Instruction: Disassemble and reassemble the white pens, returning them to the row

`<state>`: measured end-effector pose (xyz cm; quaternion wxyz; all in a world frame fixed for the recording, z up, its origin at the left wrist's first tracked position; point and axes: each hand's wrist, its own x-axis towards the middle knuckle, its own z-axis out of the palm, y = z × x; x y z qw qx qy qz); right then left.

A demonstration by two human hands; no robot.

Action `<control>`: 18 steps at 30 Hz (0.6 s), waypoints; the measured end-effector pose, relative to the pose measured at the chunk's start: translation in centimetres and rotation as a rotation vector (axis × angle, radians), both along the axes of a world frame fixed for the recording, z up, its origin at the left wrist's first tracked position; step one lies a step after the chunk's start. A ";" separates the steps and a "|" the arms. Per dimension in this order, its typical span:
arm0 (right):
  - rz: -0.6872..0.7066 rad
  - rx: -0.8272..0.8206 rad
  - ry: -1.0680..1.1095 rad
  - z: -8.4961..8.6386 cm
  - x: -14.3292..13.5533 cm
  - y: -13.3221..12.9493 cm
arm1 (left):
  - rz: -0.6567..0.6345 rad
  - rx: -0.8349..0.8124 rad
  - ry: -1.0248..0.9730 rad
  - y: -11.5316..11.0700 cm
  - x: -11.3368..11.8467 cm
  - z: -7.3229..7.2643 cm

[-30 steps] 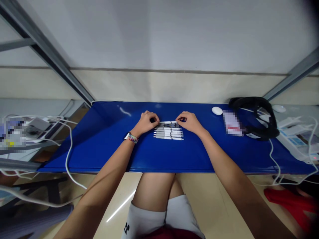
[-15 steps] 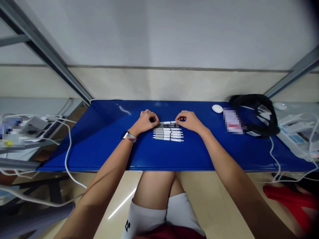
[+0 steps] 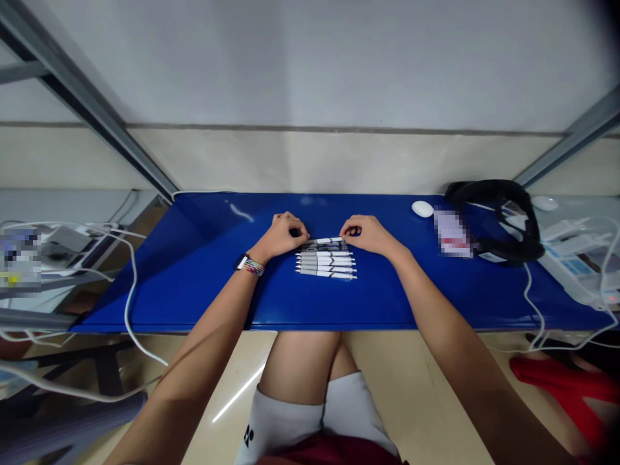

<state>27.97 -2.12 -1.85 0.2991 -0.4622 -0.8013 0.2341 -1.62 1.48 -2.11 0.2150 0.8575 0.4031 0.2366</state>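
Several white and grey pens (image 3: 325, 263) lie side by side in a row on the blue table (image 3: 213, 284), tips to the left. At the far side of the row is one more pen (image 3: 329, 240), stretched between my two hands. My left hand (image 3: 287, 232) pinches its left end, thumb and forefinger together. At its right end, the fingertips of my right hand (image 3: 364, 233) are closed in a pinch. Fingers partly hide both ends of this pen. Just below it, darker pen parts show less distinctly.
On the right of the table are a white computer mouse (image 3: 422, 208), a blurred-out phone-like item (image 3: 453, 231) and a black headband-shaped device (image 3: 501, 187). White equipment (image 3: 576, 258) stands at the far right. A white cable (image 3: 130, 303) hangs on the left. Metal posts flank the table.
Both hands keep their pinch on the far pen with almost no movement. The pens in the row look slightly more spread apart. The view has shifted very slightly.
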 end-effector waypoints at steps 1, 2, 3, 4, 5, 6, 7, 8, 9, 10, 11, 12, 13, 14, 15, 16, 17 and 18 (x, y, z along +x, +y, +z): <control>0.003 -0.002 -0.002 0.1 0.0 0.0 | 0.002 -0.010 -0.001 0.0 0.0 0.1; 0.005 -0.005 -0.003 0.2 0.0 -0.1 | 0.005 -0.021 -0.002 -0.1 0.0 0.2; 0.007 -0.008 -0.003 0.2 0.0 -0.1 | 0.007 -0.029 -0.002 -0.1 0.1 0.3; 0.008 -0.013 -0.003 0.3 0.0 -0.2 | 0.006 -0.034 -0.002 -0.2 0.1 0.4; 0.011 -0.019 -0.003 0.4 0.0 -0.2 | 0.005 -0.035 -0.003 -0.2 0.1 0.5; 0.013 -0.024 -0.002 0.4 0.0 -0.3 | 0.001 -0.035 -0.004 -0.2 0.1 0.6; 0.016 -0.029 0.000 0.4 0.0 -0.3 | -0.004 -0.035 -0.005 -0.3 0.1 0.6; 0.019 -0.033 0.001 0.4 0.0 -0.3 | -0.006 -0.034 -0.007 -0.3 0.1 0.6; 0.022 -0.037 0.002 0.3 0.0 -0.2 | -0.006 -0.034 -0.008 -0.3 0.1 0.6; 0.022 -0.041 0.005 0.2 0.0 -0.2 | -0.003 -0.034 -0.007 -0.3 0.1 0.6; 0.019 -0.050 0.013 0.1 0.0 -0.1 | 0.001 -0.034 -0.005 -0.3 0.1 0.6; 0.012 -0.064 0.025 -0.1 0.1 0.0 | 0.003 -0.032 -0.003 -0.3 0.1 0.6; 0.000 -0.079 0.039 -0.2 0.1 0.0 | 0.000 -0.028 -0.002 -0.2 0.1 0.6; -0.015 -0.089 0.050 -0.3 0.1 0.1 | -0.005 -0.022 -0.004 -0.2 0.1 0.6; -0.031 -0.087 0.056 -0.2 0.1 0.1 | -0.009 -0.014 -0.010 -0.1 0.1 0.5; -0.043 -0.072 0.053 -0.1 0.0 0.0 | -0.010 -0.005 -0.018 -0.1 0.1 0.5; -0.050 -0.042 0.044 0.2 -0.1 -0.2 | -0.007 0.002 -0.027 0.0 0.0 0.5; -0.049 -0.005 0.028 0.7 -0.4 -0.6 | -0.001 0.008 -0.034 0.1 0.0 0.5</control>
